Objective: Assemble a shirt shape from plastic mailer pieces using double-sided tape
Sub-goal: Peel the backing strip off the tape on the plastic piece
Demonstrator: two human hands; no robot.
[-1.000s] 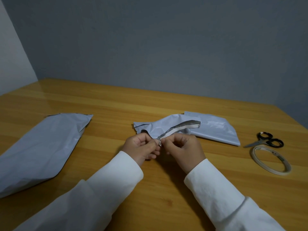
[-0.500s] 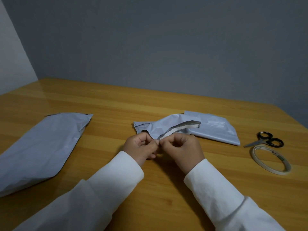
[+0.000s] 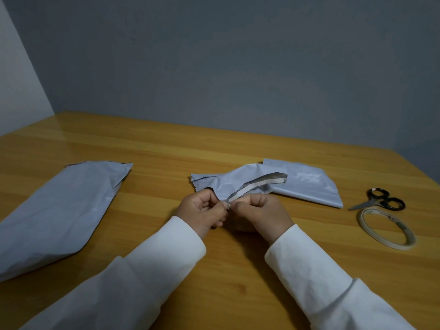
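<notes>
A wooden table [image 3: 238, 151] with a warm honey-coloured grain fills the lower part of the view, its surface faintly glossy. Near the table's right edge lies a small pair of scissors [image 3: 378, 201] with black handle loops and closed silver blades, the blade tips pointing toward the left. Behind the table's far edge stands a plain blue-grey wall [image 3: 226, 67]. At the far left corner, a paler wall [image 3: 16, 91] meets it.

Pale grey mailer pieces [image 3: 59, 210]; white sleeves [image 3: 166, 253]; honey-brown wood-grain table [image 3: 214, 151]; black-handled scissors [image 3: 378, 201]; cream tape roll [image 3: 387, 228]; grey wall [image 3: 238, 67].
</notes>
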